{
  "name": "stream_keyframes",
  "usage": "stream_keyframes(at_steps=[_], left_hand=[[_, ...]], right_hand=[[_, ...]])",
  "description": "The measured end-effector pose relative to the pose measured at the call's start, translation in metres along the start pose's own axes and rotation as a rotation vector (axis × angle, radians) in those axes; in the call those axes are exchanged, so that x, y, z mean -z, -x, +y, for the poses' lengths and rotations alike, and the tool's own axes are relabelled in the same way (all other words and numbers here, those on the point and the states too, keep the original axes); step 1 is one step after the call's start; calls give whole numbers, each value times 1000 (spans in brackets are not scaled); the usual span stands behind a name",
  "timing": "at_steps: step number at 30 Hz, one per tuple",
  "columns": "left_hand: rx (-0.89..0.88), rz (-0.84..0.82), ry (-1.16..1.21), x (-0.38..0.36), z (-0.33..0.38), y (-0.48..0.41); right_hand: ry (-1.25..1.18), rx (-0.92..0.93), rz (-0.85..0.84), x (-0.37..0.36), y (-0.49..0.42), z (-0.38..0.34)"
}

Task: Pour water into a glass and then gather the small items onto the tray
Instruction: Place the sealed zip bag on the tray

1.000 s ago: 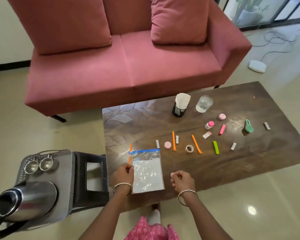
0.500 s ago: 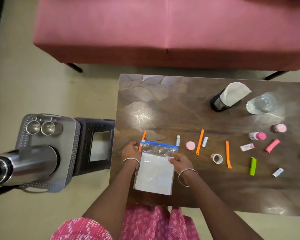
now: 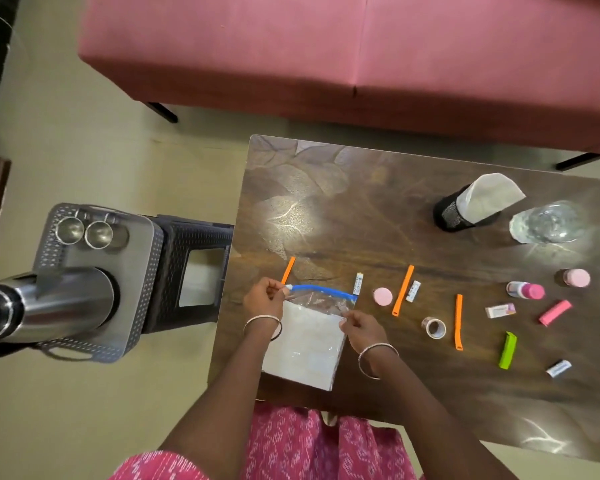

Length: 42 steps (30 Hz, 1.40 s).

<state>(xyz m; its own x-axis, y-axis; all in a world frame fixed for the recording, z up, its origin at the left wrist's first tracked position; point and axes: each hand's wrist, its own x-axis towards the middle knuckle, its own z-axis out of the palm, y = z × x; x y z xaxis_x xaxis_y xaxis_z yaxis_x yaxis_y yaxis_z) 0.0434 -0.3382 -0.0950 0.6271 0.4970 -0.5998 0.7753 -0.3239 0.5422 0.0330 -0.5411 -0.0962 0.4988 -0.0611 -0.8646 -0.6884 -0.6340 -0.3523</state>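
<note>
Since half a second ago both hands have gone from pressing on the zip bag [image 3: 305,344] to pulling its mouth apart, and the blue strip along its top now bows away from the clear front sheet. Her left hand [image 3: 263,300] pinches the left end of that blue strip between closed fingertips, while the right hand [image 3: 360,328] pinches the front sheet near the bag's right edge, fingers curled shut around it. The bag lies flat on the near left part of the wooden table [image 3: 378,202], its lower end close to the table's near edge. To the right lie the small items, spread apart: three orange strips, one [image 3: 288,270] just above the left hand, a pink lid [image 3: 383,296], a roll of tape [image 3: 434,327], a green clip [image 3: 507,350], a pink stick [image 3: 555,312] and a small bottle with a pink cap [image 3: 525,291]. Farther back stands the glass [image 3: 545,222], clear, beside a black mesh cup holding a napkin [image 3: 465,206]. Off the table's left side, the grey tray [image 3: 139,271] rests on a dark stool [image 3: 194,244], carrying a steel jug [image 3: 49,306] and two small steel cups [image 3: 84,232].
</note>
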Motion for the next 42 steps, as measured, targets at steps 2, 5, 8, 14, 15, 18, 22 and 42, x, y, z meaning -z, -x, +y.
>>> stream_keyframes(at_steps=[2,5,8,14,15,18,22,42], left_hand=[[-23,-11,53,6,-1,16],[-82,-33,96,21,1,50],[-156,-41,109,37,12,89],[-304,15,177,67,50,178],[-343,37,178,73,58,194],[-483,137,178,88,78,240],[-694,307,254,105,101,303],[-668,322,553,182,47,407]], right_hand=[[62,33,24,4,13,-4],[67,141,118,14,44,-16],[30,331,223,29,82,-35],[23,734,299,59,173,-56],[46,784,293,64,189,-55],[116,918,280,78,232,-51],[253,1087,352,98,287,-46],[202,1384,659,102,380,-16]])
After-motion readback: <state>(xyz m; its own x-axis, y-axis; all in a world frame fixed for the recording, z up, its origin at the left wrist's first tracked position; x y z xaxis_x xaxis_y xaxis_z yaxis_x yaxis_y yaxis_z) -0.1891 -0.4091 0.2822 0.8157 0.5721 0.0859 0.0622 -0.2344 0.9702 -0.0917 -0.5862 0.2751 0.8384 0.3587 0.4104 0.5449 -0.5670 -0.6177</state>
